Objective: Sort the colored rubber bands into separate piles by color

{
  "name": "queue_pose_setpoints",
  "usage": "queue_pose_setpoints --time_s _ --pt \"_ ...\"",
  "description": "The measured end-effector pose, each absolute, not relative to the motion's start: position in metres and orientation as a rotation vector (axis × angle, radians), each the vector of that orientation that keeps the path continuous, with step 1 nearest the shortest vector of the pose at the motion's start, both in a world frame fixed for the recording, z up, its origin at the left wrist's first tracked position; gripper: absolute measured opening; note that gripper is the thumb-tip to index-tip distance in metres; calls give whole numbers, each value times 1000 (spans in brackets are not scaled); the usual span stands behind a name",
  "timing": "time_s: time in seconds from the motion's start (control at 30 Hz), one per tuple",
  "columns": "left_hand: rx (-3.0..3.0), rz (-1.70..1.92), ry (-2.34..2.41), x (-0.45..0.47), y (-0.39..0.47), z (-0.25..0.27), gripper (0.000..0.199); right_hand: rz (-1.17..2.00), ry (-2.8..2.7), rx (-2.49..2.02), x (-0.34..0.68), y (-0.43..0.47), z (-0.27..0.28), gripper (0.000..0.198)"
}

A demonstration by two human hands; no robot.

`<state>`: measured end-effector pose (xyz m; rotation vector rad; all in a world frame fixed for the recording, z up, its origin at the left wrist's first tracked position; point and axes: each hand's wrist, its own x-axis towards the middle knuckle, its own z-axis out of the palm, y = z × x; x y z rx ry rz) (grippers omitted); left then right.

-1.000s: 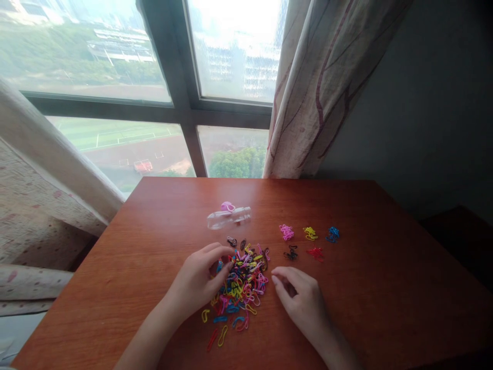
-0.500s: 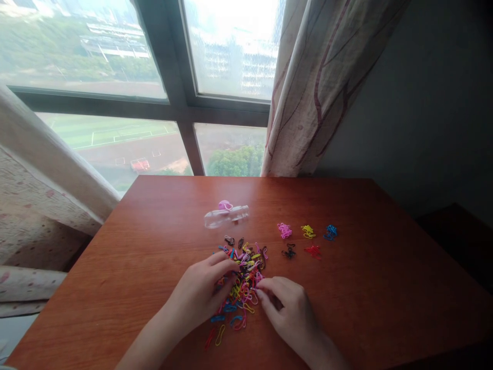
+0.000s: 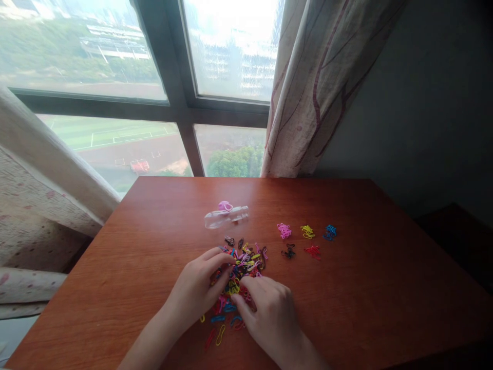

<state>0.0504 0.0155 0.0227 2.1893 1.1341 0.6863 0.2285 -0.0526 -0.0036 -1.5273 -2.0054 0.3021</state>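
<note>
A mixed pile of small coloured loops that look like rubber bands (image 3: pixel 248 264) lies on the table, in pink, yellow, blue, red and black. My left hand (image 3: pixel 202 282) rests along the pile's left side, its fingers curved over it and its thumb apart from them. From the right, my right hand (image 3: pixel 267 311) reaches in over the pile. Its thumb and forefinger are spread around some yellow loops (image 3: pixel 234 285). The hands cover part of the pile. A few loose loops, one yellow (image 3: pixel 220 335) and one blue (image 3: pixel 217 318), lie nearer to me.
Small sorted heaps sit to the right: pink (image 3: pixel 284 230), yellow (image 3: pixel 307 232), blue (image 3: pixel 330 233), black (image 3: pixel 288 251) and red (image 3: pixel 313 252). Behind the pile a clear plastic container (image 3: pixel 221 219) with a pink part lies sideways. The brown table (image 3: pixel 365 293) meets a window and curtains (image 3: pixel 308 103).
My right hand has moved left from the pile's right edge onto its middle, and its thumb and forefinger have parted. My left hand has shifted slightly left.
</note>
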Motion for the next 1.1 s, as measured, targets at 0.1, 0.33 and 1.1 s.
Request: queue_pose_setpoints --time_s 0.1,0.33,1.1 --pt "2187 679 1141 49 15 22 18 303 -2030 -1541 225 -51 -3 12" --pt "2181 676 1141 49 15 23 20 365 -1925 -1508 228 -50 -5 18" --pt "2174 670 1142 50 16 24 20 93 -1538 -1881 419 16 -24 38"
